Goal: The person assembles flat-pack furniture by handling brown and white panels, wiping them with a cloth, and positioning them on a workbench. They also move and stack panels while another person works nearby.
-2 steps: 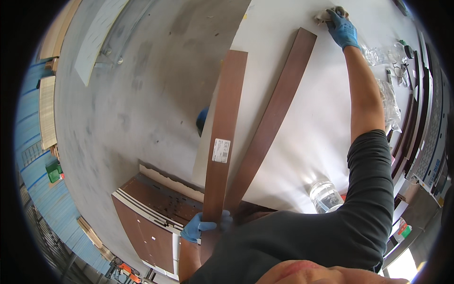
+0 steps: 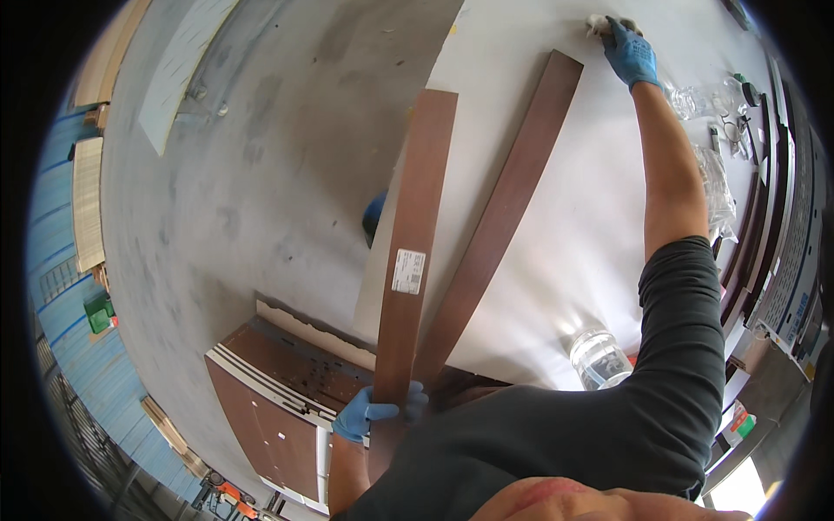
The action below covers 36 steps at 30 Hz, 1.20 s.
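Observation:
Wrapped round the near end of a long brown board (image 2: pixel 420 182) is my left hand (image 2: pixel 365 414), in a blue glove. A white label (image 2: pixel 408 271) sticks to that board's face, and its far end lies over the table's left edge. A second brown board (image 2: pixel 508 195) rests on the white table (image 2: pixel 556 260), slanting away to the right. At the far right, beyond both boards, my gloved right hand (image 2: pixel 630 56) is closed on a crumpled pale rag (image 2: pixel 599 25) against the tabletop, with my arm stretched out.
A clear jar (image 2: pixel 599 358) stands near my right side. Crumpled clear plastic (image 2: pixel 714 191) and small tools lie along the table's right edge. At the lower left is a stack of brown panels (image 2: pixel 278 408). Grey floor (image 2: pixel 261 174) stretches left of the table.
The labelled board has shifted very slightly to the right and away from me. My right hand and the rag have moved only a little.

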Motion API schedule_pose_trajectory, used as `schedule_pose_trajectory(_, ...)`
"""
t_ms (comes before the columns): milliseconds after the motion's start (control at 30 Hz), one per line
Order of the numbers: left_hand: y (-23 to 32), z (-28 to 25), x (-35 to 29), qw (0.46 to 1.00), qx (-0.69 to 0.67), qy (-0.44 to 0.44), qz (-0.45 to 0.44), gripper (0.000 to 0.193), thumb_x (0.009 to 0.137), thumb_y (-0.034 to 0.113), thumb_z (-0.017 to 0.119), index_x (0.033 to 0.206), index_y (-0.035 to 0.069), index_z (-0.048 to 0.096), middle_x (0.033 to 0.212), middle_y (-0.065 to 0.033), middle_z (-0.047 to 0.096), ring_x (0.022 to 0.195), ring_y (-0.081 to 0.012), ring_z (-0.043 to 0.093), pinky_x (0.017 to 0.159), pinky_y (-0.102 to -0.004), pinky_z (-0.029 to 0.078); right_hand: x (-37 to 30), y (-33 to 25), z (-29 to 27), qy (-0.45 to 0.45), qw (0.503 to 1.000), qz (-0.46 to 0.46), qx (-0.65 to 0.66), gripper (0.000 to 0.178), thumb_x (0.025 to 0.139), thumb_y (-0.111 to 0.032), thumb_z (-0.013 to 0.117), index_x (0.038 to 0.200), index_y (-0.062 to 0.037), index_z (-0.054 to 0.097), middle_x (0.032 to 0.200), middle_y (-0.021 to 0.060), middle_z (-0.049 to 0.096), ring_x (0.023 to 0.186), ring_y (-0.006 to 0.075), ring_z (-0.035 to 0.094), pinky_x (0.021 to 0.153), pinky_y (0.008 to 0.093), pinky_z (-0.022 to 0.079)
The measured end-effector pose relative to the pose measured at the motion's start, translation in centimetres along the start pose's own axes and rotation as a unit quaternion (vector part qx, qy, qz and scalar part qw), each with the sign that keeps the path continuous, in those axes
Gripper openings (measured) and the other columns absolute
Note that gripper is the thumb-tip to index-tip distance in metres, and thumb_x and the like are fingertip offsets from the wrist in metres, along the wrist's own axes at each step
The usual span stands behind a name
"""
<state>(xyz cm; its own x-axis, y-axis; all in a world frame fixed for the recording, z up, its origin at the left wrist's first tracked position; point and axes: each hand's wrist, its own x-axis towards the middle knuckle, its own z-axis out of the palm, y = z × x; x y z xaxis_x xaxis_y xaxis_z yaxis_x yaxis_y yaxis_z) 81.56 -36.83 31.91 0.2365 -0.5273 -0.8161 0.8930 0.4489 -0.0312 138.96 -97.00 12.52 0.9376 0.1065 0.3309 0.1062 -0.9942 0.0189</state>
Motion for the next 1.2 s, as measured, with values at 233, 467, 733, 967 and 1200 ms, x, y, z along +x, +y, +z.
schedule_pose_trajectory(233,-0.5,-1.4,-0.5,0.99,0.129,-0.02,0.05,0.065,0.091,0.013,0.073,0.151,-0.004,0.052,0.135,-0.02,0.069,0.116,-0.0297,0.071,0.105,-0.0433,0.055,-1.0,-13.9,-11.7,-0.088,0.995,0.035,0.036,0.046,0.101,-0.054,0.053,0.112,-0.0154,0.075,0.103,0.0211,0.076,0.096,0.0431,0.073,0.086,0.0534,0.057)
schedule_pose_trajectory(467,-2.1,-4.9,-1.9,0.984,0.144,-0.045,0.099,0.066,0.089,0.018,0.08,0.145,-0.006,0.055,0.125,-0.0202,0.072,0.105,-0.0276,0.075,0.096,-0.0402,0.061,-20.0,-40.4,-29.4,-0.198,0.928,-0.304,0.088,0.013,0.089,-0.023,0.067,0.09,-0.0111,0.071,0.074,0.007,0.074,0.068,0.0279,0.073,0.062,0.0414,0.057)
schedule_pose_trajectory(733,-7.4,-10.7,-5.8,0.984,0.147,-0.05,0.084,0.06,0.089,0.018,0.081,0.138,-0.009,0.059,0.115,-0.0189,0.075,0.102,-0.0272,0.075,0.093,-0.0396,0.061,-39.8,-51.5,-35.1,-0.122,0.883,-0.286,0.352,0.044,0.076,-0.041,0.082,0.112,-0.0176,0.074,0.091,0.0091,0.072,0.08,0.0313,0.07,0.072,0.0464,0.054)
schedule_pose_trajectory(967,-9.9,-13.7,-5.9,0.979,0.153,-0.026,0.133,0.057,0.088,0.017,0.081,0.135,-0.009,0.062,0.114,-0.0187,0.075,0.102,-0.0271,0.075,0.093,-0.0396,0.061,-34.1,-49.0,-25.7,-0.161,0.921,-0.229,0.272,0.044,0.084,-0.035,0.078,0.125,-0.0206,0.072,0.095,0.0132,0.071,0.093,0.0347,0.069,0.082,0.0472,0.056)
schedule_pose_trajectory(1200,-11.0,-15.7,-3.8,0.985,0.097,-0.069,0.126,0.058,0.087,0.012,0.081,0.136,-0.01,0.06,0.122,-0.0193,0.072,0.107,-0.0297,0.074,0.096,-0.0411,0.062,-18.5,-43.3,-15.8,-0.143,0.97,-0.1,0.17,0.033,0.091,-0.033,0.073,0.122,-0.0245,0.073,0.105,0.0196,0.073,0.101,0.0415,0.07,0.09,0.051,0.057)
